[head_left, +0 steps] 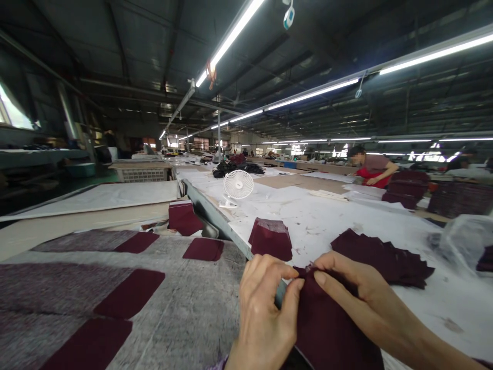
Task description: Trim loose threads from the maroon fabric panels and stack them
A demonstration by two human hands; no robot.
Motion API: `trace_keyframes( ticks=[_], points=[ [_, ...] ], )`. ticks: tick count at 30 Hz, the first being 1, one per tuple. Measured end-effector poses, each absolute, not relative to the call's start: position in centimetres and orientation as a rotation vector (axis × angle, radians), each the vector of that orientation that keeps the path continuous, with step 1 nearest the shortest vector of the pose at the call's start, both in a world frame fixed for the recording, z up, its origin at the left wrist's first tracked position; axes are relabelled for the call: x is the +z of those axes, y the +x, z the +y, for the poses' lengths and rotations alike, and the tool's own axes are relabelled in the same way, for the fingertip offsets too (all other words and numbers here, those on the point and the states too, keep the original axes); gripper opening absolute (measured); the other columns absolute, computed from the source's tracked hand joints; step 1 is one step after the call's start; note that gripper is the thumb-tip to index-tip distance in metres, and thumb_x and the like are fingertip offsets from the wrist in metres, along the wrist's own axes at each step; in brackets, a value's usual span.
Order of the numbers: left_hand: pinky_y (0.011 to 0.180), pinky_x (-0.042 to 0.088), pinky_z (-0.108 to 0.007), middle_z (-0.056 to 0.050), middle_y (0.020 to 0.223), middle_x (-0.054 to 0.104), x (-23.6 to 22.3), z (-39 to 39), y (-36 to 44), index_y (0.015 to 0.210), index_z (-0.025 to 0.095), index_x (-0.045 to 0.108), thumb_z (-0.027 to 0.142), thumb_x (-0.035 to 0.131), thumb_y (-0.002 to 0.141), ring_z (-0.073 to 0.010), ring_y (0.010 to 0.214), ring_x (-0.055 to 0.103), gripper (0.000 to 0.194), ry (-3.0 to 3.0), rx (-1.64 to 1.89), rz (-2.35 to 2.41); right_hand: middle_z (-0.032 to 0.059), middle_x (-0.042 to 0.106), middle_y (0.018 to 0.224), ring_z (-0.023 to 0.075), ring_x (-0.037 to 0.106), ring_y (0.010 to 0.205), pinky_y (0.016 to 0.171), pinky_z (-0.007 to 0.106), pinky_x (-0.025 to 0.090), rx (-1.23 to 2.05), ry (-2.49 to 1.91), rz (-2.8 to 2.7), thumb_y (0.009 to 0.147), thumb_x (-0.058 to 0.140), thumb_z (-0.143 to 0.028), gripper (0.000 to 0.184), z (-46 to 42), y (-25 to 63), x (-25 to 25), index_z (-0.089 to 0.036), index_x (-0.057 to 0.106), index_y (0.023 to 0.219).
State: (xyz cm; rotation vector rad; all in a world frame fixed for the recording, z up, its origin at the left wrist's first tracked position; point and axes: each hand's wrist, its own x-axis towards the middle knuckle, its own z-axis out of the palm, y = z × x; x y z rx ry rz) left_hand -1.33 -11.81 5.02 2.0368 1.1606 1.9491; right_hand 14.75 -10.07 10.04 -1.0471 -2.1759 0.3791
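Observation:
A dark maroon fabric piece [331,329] hangs below my two hands at the front edge of the white-covered table. My left hand [269,303] pinches its top edge between thumb and forefinger. Close beside it, my right hand [358,293] grips the same edge, thumb and forefinger pressed together. Just beyond my hands lies a small stack of maroon fabric pieces [271,244]. To the right, a fanned pile of dark maroon pieces [381,257] rests on the table.
A small white fan [238,184] stands on the white table [308,221]. At left, a lower grey surface [185,308] bears maroon pieces [131,294] laid in rows. A clear plastic bag [468,241] sits at far right. Farther back, a co-worker [373,169] is beside maroon stacks [406,187].

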Motion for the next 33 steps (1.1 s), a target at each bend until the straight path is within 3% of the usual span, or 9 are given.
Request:
trace_keyframes(
  ticks=[14,23,33],
  points=[
    [0.066,0.042,-0.028,-0.003,0.074,0.058,5.07,-11.7,-0.98,0.075,0.017,0.058,0.012,0.048,0.084,-0.0157,0.072,0.054,0.014,1.997,1.814,1.161,-0.0013,0.066,0.067,0.0109,0.061,0.058,0.054,0.02,0.048,0.037,-0.88,-2.234,0.088,0.045,-0.022,0.018,-10.09,14.32,9.31,-0.022,0.059,0.077],
    [0.063,0.041,-0.025,-0.002,0.07,0.055,4.83,-11.72,-0.7,0.071,0.017,0.056,0.013,0.047,0.085,-0.0142,0.069,0.053,0.017,1.958,1.814,1.171,-0.0015,0.067,0.07,0.0111,0.063,0.062,0.057,0.02,0.049,0.032,-0.856,-2.239,0.088,0.045,-0.021,0.017,-9.87,14.34,9.18,-0.022,0.06,0.08],
    [0.057,0.037,-0.022,0.001,0.063,0.048,5.59,-11.45,-1.42,0.061,0.016,0.05,0.012,0.05,0.082,-0.0108,0.061,0.046,0.021,1.804,1.645,1.022,-0.0019,0.063,0.068,0.0112,0.058,0.06,0.056,0.021,0.046,0.24,-0.924,-2.302,0.091,0.042,-0.025,0.02,-10.17,14.47,9.56,-0.022,0.056,0.078]
  ],
)
